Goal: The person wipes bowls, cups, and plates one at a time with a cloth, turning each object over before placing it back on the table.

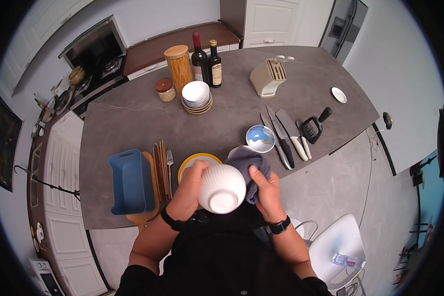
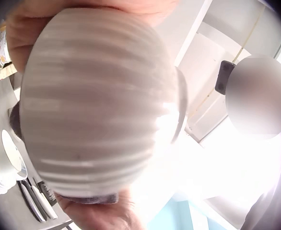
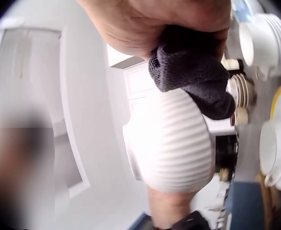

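Note:
My left hand (image 1: 188, 192) grips a white ribbed bowl (image 1: 224, 185) by its side, tilted so its foot ring faces the head camera. A dark grey cloth (image 1: 249, 167) is pinched in my right hand (image 1: 268, 193), thumb on top, beside the bowl's rim. In the right wrist view the cloth (image 3: 193, 72) overlaps the bowl's edge (image 3: 179, 143). The ribbed outside of the bowl (image 2: 97, 100) fills much of the left wrist view. Below the bowl lies a yellow-rimmed plate (image 1: 198, 157), partly hidden. A blue-and-white bowl (image 1: 260, 138) sits just beyond the cloth.
Left stand a blue bin (image 1: 131, 185) on a wooden board (image 1: 150, 209), chopsticks (image 1: 160, 167) and a fork (image 1: 169, 165). Several knives (image 1: 283, 138) and a black-handled grater (image 1: 314, 127) lie right. Farther back are stacked bowls (image 1: 196, 96), bottles (image 1: 200, 61) and a knife block (image 1: 268, 79).

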Available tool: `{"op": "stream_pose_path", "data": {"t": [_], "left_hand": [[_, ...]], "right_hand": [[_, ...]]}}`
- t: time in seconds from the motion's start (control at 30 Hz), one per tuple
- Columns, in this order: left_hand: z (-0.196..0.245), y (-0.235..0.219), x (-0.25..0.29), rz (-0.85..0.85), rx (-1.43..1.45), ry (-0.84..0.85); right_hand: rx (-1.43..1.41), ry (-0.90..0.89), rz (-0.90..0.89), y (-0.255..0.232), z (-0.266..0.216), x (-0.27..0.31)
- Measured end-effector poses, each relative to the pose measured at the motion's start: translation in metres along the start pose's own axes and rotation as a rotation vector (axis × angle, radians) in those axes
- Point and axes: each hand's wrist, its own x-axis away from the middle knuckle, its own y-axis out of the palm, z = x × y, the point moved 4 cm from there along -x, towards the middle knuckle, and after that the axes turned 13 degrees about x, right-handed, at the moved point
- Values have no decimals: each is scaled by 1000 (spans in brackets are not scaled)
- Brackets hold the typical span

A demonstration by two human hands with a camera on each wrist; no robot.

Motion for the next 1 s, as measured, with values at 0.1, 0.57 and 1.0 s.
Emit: {"op": "stream_pose_path", "data": {"t": [0.1,0.57,1.0], "left_hand": [[16,0,2,102,121,98],[-14,25,8,-15,-465,769],[11,57,36,-617,-807,994]], "right_hand": [[265,-241,102,2,-24,7],[1125,-1017,34,60,-43,29],[196,-235,-149,21,-30,-8]]}}
